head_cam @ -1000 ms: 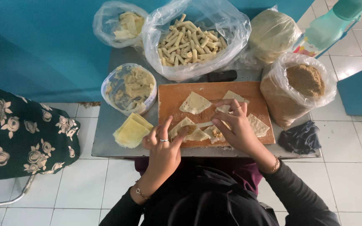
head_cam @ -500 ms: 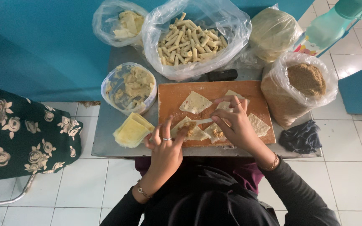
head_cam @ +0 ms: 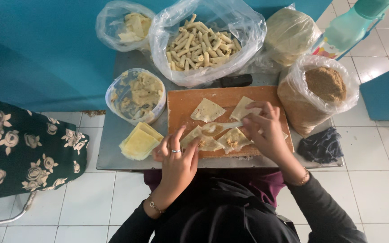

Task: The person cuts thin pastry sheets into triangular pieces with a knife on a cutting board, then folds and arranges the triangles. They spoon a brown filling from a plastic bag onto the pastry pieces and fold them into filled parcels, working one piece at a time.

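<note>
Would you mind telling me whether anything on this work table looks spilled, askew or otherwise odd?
Nothing stands out. The wrappers lie flat on the cutting board, the bags stand upright, and the dark cloth merely overhangs the table edge.

clear bag of rolls (head_cam: 203,42) rear | crumb bag (head_cam: 320,92) right | green bottle (head_cam: 354,20) corner

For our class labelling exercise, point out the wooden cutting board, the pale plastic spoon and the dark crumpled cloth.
wooden cutting board (head_cam: 183,105), head view, bare left part
pale plastic spoon (head_cam: 213,129), head view, bowl
dark crumpled cloth (head_cam: 322,145), head view, centre
</note>
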`<move>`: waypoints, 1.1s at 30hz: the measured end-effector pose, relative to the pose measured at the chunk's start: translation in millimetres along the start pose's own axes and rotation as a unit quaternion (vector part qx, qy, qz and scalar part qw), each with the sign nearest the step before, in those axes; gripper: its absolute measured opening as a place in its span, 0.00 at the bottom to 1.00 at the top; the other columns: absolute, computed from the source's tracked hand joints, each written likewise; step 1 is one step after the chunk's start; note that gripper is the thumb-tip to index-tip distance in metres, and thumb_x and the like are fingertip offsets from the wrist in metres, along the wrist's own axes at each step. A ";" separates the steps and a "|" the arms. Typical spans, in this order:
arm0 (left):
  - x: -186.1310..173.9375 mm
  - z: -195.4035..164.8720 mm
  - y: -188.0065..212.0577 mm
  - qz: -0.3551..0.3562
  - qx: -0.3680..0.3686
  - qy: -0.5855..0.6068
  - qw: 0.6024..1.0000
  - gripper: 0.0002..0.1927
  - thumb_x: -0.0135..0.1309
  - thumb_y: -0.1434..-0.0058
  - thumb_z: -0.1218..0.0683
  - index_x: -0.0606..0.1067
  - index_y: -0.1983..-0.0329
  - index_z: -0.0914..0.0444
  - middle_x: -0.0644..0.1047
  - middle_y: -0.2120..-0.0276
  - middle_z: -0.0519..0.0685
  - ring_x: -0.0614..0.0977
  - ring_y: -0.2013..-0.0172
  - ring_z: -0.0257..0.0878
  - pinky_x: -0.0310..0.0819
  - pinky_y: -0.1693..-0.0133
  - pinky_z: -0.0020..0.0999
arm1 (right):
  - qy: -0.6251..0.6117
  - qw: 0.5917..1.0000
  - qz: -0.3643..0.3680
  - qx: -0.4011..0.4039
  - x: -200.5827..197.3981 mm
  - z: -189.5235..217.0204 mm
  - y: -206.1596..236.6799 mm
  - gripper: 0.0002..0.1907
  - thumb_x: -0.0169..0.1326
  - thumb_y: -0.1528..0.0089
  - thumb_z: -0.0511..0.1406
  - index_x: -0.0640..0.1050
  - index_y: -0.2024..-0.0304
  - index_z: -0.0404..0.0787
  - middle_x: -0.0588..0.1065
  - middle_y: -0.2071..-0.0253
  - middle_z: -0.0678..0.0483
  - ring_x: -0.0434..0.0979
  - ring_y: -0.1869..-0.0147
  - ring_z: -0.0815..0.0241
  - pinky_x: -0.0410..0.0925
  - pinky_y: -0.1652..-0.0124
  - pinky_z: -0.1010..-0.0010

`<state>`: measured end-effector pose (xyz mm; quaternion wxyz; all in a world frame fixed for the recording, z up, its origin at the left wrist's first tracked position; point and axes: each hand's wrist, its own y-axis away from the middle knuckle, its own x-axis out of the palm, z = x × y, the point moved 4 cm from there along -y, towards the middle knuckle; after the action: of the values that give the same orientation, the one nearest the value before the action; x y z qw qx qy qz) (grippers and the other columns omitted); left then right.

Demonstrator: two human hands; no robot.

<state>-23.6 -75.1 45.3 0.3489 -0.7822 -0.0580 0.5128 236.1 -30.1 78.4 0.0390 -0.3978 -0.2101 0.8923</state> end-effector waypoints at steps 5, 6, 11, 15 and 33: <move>14.3 -4.0 -5.3 -0.018 -0.012 0.015 1.000 0.08 0.65 0.41 0.54 0.81 0.59 0.53 0.66 0.35 0.45 0.65 0.37 0.52 0.50 0.42 0.55 | 0.007 0.998 -0.063 0.009 -45.7 -29.0 25.3 0.05 0.57 0.35 0.32 0.82 0.62 0.35 0.74 0.44 0.51 0.72 0.43 0.54 0.65 0.46 0.64; 18.9 -6.0 -7.7 -0.015 -0.017 0.026 0.999 0.07 0.66 0.41 0.54 0.81 0.60 0.53 0.66 0.34 0.45 0.65 0.37 0.53 0.52 0.40 0.54 | -0.035 0.996 -0.069 0.053 -53.5 -38.6 32.7 0.06 0.56 0.34 0.32 0.81 0.60 0.34 0.73 0.45 0.51 0.73 0.44 0.57 0.68 0.51 0.67; 43.2 -42.8 -28.0 -0.018 0.030 0.130 0.991 0.10 0.67 0.42 0.52 0.81 0.58 0.55 0.66 0.33 0.49 0.64 0.36 0.54 0.54 0.37 0.57 | -0.044 0.995 -0.068 0.052 -86.1 -69.4 64.7 0.07 0.51 0.29 0.29 0.79 0.57 0.31 0.76 0.51 0.50 0.75 0.47 0.62 0.68 0.50 0.73; 54.5 -83.0 -44.9 0.045 0.114 0.165 0.979 0.15 0.63 0.43 0.58 0.84 0.53 0.51 0.65 0.32 0.55 0.66 0.36 0.54 0.52 0.40 0.58 | -0.056 0.989 -0.033 0.134 -90.9 -97.5 73.7 0.08 0.50 0.29 0.31 0.79 0.55 0.33 0.78 0.65 0.55 0.73 0.62 0.67 0.68 0.61 0.75; 89.6 -132.1 -75.7 0.073 0.171 0.094 0.978 0.23 0.52 0.35 0.59 0.80 0.41 0.42 0.58 0.25 0.58 0.67 0.36 0.55 0.55 0.39 0.63 | -0.022 0.984 0.042 0.174 -92.1 -127.6 74.1 0.13 0.51 0.31 0.37 0.82 0.49 0.41 0.73 0.80 0.56 0.72 0.77 0.69 0.67 0.73 0.71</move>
<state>149.8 -42.5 53.4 0.4433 -0.7578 0.1207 0.4634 398.7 -75.3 36.2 0.0650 -0.3736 -0.0358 0.9246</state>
